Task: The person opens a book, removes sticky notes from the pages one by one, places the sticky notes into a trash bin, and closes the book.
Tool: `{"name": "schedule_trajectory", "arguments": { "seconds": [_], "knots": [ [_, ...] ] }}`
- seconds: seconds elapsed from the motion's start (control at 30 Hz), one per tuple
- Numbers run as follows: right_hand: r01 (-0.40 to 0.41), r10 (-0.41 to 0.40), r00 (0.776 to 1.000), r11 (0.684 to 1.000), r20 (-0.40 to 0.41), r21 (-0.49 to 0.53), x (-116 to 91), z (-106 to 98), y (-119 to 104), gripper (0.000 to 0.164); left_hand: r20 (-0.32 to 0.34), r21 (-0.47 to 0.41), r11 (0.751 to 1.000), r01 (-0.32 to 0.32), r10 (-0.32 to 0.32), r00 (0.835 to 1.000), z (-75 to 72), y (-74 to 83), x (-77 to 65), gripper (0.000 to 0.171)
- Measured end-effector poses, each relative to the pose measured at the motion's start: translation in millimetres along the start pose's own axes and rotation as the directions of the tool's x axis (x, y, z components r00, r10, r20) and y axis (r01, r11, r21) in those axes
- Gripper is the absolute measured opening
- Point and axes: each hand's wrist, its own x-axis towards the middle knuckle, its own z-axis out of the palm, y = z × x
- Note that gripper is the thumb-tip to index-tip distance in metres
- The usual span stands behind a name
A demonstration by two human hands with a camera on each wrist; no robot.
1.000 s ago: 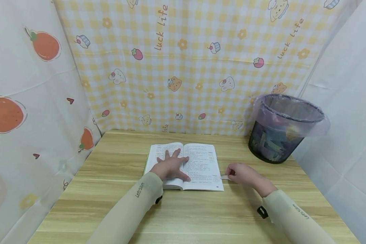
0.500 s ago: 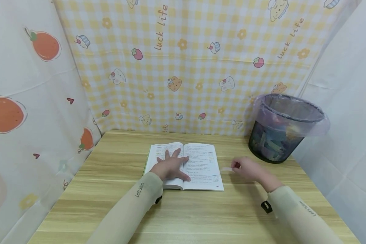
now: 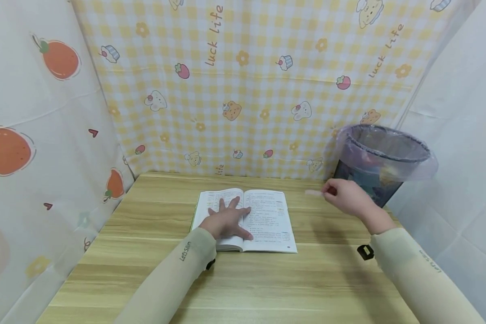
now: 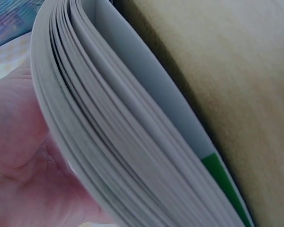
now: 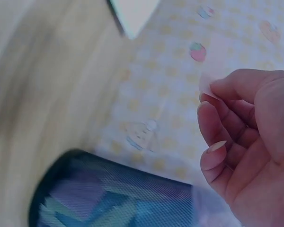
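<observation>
An open book (image 3: pixel 267 222) with printed pages lies on the wooden table. My left hand (image 3: pixel 225 220) rests flat across its left page and the fold, fingers spread. In the left wrist view the thick page edges (image 4: pixel 99 113) and a green patch on the cover (image 4: pixel 225 187) show beside the palm. My right hand (image 3: pixel 350 196) is raised over the table, to the right of the book and in front of the bin. Between thumb and forefinger it pinches a thin pale strip (image 3: pixel 313 192), which looks translucent and pinkish in the right wrist view.
A dark mesh waste bin (image 3: pixel 362 182) lined with a purplish plastic bag (image 3: pixel 425 167) stands at the table's back right, with coloured scraps inside. A yellow checked curtain (image 3: pixel 259 130) hangs behind the table (image 3: pixel 154 200); white cloths hang at both sides.
My right hand has lifted from the book's right edge and moved back and right towards the bin, carrying the pale strip. My left hand and the book have stayed put.
</observation>
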Motion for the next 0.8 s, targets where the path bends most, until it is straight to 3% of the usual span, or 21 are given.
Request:
{"name": "schedule_trajectory", "arguments": {
  "seconds": [0.23,0.37,0.57,0.8],
  "knots": [
    [-0.062,0.06,0.994,0.998,-0.092,-0.012,4,-41,7,0.025,0.012,-0.012,1.0,-0.001,0.002,1.0,-1.4,1.1,-2.4,0.098],
    [-0.101,0.097,0.977,0.995,-0.192,-0.01,0,-70,11,0.03,0.011,-0.008,1.0,-0.001,0.001,1.0,-2.9,2.9,-3.2,0.098],
    [-0.203,0.203,0.913,0.979,-0.353,0.037,-5,-106,28,0.041,0.006,0.004,1.0,0.002,-0.002,1.0,-3.3,3.8,-4.2,0.098],
    [-0.338,0.344,0.846,0.937,-0.407,0.091,-9,-132,54,0.049,0.01,-0.008,1.0,0.002,-0.002,1.0,-2.8,2.6,-4.0,0.098]
  ]
}}
